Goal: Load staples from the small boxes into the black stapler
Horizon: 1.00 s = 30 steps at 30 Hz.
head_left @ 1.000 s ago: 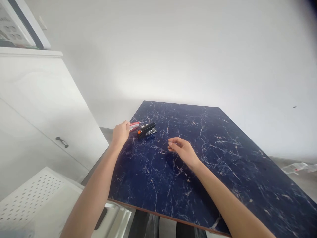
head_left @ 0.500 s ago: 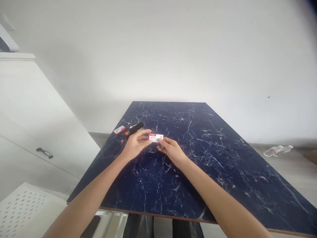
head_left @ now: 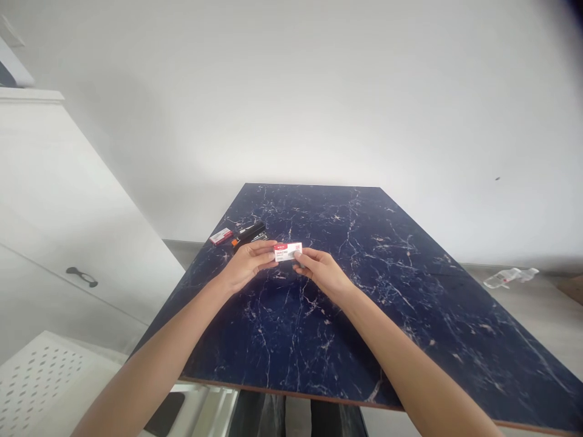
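A small red and white box with printing on its front is held up above the table between both hands. My left hand pinches its left end between thumb and fingers. On the right end, my right hand has its thumb pressed against the front, its other fingers partly hidden behind. Beyond my left hand lie a black stapler-like tool with an orange end and a second red and white box; my left hand partly covers the tool's near side.
The dark blue marble-patterned table stands against a white wall. To the left is a white cabinet with a dark handle, and a perforated white seat. A clear plastic bottle lies on the floor at right.
The left fingers have closed in more on the box's end, and the right thumb has shifted slightly on its front. The view has moved a little; the other items stay in place.
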Tool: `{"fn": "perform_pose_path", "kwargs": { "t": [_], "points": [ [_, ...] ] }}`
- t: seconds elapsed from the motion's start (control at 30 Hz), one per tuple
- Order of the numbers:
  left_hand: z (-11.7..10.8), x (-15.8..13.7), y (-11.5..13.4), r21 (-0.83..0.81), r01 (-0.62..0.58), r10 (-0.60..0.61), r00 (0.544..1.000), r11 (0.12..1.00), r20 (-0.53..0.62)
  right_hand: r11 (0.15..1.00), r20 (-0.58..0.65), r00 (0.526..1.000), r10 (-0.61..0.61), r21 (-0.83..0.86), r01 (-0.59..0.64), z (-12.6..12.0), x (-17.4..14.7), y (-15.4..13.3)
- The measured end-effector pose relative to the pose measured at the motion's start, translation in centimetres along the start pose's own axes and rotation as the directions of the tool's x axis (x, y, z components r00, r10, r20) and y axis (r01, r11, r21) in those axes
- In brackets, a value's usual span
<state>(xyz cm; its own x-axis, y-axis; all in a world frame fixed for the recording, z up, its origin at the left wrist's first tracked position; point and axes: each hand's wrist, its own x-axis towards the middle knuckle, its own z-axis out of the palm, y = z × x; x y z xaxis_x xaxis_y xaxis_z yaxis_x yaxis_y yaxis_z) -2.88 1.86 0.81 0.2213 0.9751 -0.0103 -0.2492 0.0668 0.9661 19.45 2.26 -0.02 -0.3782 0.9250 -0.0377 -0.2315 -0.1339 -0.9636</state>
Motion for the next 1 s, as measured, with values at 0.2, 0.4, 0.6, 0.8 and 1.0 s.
{"fn": "perform_pose_path", "kwargs": {
  "t": [0.2, 0.4, 0.6, 0.8, 1.0],
  "points": [
    [-0.3, -0.6, 0.7, 0.029, 0.014, -0.017, 0.994, 0.999, 0.104, 0.994, 0.019, 1.0, 0.021, -0.107, -0.019, 0.3, -0.1, 0.6],
    [-0.4, -0.5, 0.8, 0.008, 0.039, -0.04, 0.991, 0.999, 0.126, 0.988, 0.07, 0.998, -0.007, -0.155, 0.018, 0.4, -0.3, 0.0],
    [-0.7, 0.8, 0.3, 0.027, -0.014, 0.018, 0.99, 1.0, -0.143, 0.993, -0.252, 0.96, -0.121, -0.041, 0.115, -1.0, 0.1, -0.9],
    [-0.5, 0.8, -0.3, 0.114, -0.073, 0.098, 0.967, 0.991, -0.236, 0.965, -0.362, 0.901, -0.239, -0.193, 0.179, -1.4, 0.0, -1.4],
    [0.7, 0.3, -0.6, 0.139, -0.095, 0.125, 0.966, 0.986, -0.227, 0.91, -0.345, 0.855, -0.387, -0.292, 0.294, -0.1, -0.5, -1.3]
  ]
}}
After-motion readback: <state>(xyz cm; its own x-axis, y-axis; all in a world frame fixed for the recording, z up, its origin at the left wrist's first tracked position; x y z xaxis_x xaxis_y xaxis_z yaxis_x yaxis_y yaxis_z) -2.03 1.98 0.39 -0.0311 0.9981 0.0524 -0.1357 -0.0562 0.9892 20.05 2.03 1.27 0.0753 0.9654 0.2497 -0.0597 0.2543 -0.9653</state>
